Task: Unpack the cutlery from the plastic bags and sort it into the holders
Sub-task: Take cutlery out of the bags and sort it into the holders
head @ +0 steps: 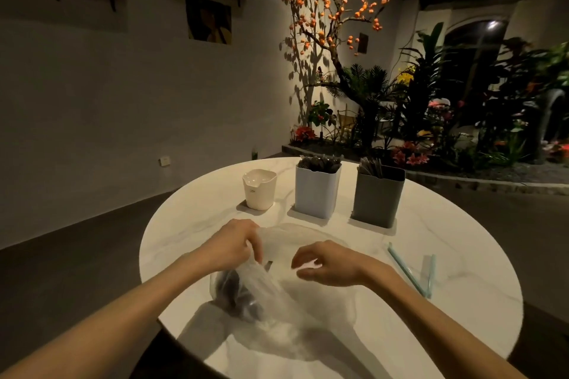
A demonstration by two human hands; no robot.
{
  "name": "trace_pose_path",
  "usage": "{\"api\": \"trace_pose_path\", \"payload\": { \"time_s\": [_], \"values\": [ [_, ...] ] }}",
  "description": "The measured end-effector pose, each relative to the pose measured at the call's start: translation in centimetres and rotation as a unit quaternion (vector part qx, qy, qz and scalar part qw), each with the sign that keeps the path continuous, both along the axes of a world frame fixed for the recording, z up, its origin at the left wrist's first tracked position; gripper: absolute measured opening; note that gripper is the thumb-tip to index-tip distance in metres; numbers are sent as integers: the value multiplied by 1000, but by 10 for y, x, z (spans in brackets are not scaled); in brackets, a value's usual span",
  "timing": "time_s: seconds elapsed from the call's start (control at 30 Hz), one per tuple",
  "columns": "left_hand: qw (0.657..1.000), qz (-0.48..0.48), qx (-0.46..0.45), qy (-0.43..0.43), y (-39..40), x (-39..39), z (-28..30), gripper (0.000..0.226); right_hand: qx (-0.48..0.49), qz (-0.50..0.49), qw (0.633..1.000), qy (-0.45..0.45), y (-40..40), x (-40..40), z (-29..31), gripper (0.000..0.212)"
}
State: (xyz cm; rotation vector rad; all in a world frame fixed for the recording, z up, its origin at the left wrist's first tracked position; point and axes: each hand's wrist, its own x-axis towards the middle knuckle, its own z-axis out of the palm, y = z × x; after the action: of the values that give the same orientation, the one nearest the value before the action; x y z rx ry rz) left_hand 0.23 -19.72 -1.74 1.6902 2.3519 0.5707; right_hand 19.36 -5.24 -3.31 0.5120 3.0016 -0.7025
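The left hand (234, 243) pinched the clear plastic bag (246, 289) (dark cutlery inside) on the table (431, 240); the right hand (329, 261) hovered, fingers loosely curled, empty.

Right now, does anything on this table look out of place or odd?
Mostly the two pale blue straws lying loose near the round white table's right edge, away from the three holders. The small cream holder looks empty; the other two hold cutlery.

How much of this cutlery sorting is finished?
The tall white holder and the grey holder already hold cutlery. The left hand pinches a clear plastic bag of dark cutlery; the right hand hovers open. The small cream cup looks empty.
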Motion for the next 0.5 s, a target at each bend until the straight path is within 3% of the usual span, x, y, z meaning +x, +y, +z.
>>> {"api": "trace_pose_path", "payload": {
  "time_s": [0.07, 0.1, 0.17, 0.3, 0.5],
  "values": [
    [985, 23, -48, 165, -10, -2, -2, 37, 73, -18, 997, 7, 7, -5, -1, 26],
    [977, 42, -61, 200, -15, -4, -5, 44, 98, -24, 995, 3, 8, -7, -2, 26],
    [973, 70, -71, 208, -24, -7, -8, 49, 135, -28, 990, -15, 6, -14, -2, 27],
    [974, 108, -51, 192, -37, -6, -9, 36, 185, -8, 982, -17, -6, -29, -7, 24],
    [978, 119, -33, 167, -47, 1, -22, 63, 101, 31, 994, 28, -37, -65, -24, 26]
  ]
}}
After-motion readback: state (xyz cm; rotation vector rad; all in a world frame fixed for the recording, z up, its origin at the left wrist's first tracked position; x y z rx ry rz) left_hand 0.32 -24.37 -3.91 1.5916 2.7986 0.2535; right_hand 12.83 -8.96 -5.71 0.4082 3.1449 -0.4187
